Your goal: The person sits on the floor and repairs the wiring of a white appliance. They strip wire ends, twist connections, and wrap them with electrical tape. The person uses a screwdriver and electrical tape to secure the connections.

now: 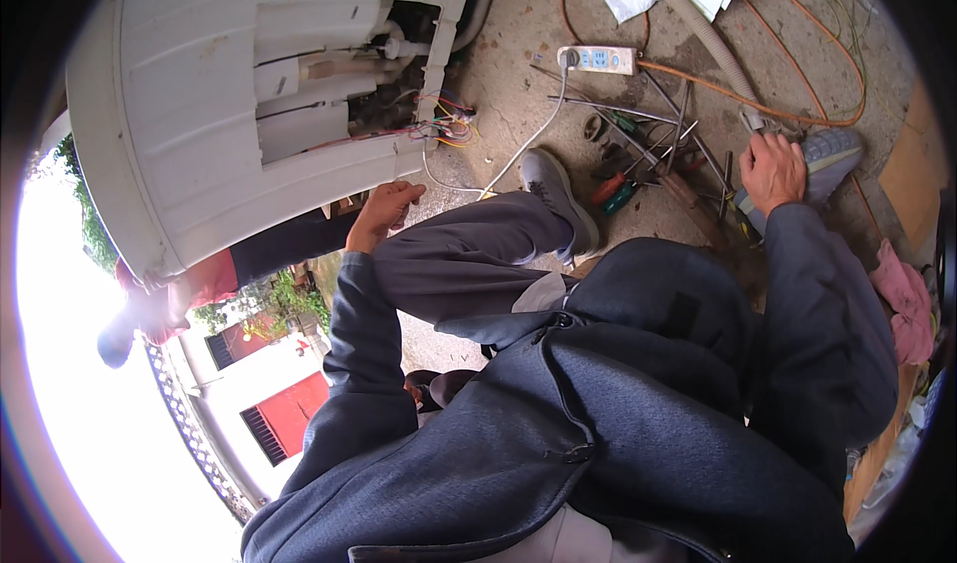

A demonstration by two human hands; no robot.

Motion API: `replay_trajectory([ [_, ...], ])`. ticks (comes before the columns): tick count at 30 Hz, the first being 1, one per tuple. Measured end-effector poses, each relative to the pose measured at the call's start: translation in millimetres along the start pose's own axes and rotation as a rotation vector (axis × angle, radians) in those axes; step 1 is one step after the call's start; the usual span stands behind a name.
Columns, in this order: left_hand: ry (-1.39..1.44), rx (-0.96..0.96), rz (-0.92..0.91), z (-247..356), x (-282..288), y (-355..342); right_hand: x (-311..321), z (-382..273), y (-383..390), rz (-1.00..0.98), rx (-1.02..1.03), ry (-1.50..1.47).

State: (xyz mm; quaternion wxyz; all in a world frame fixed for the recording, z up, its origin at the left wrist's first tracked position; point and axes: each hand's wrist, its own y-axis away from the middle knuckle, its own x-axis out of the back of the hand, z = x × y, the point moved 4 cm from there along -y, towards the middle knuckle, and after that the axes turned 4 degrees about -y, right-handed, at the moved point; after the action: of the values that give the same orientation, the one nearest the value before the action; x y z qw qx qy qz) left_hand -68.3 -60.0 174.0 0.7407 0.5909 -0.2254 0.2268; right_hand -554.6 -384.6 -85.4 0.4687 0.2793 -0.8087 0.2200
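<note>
A white appliance cabinet (189, 94) fills the upper left, with a cut-out showing pipes and dark parts inside. Coloured wires (454, 124) spill from its right corner. My left hand (384, 214) is beside the cabinet's lower edge, above my knee. Its fingers are curled in a pinch; anything between them is too small to make out. My right hand (773, 172) rests over my grey shoe (827, 159), fingers slightly apart, close to the end of a grey corrugated hose (713, 49). Left of it lies a pile of screwdrivers (618, 196) and metal rods (688, 129).
A white power strip (608, 60) with a plug in it lies on the concrete, joined to an orange cord (698, 82). A pink cloth (905, 304) is at the right. Another person in a red top (209, 279) is beyond the cabinet.
</note>
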Motion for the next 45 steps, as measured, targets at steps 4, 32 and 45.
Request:
replay_trajectory([
  [4,-0.003,-0.011,0.011,0,-1,2,0,0,-1,0.009,0.002,0.005],
  [32,0.005,-0.094,0.072,1,-6,18,-2,-3,-1,0.051,0.016,0.054],
  [45,0.059,-0.235,0.083,6,-7,19,0,-4,0,0.04,0.024,0.049],
])
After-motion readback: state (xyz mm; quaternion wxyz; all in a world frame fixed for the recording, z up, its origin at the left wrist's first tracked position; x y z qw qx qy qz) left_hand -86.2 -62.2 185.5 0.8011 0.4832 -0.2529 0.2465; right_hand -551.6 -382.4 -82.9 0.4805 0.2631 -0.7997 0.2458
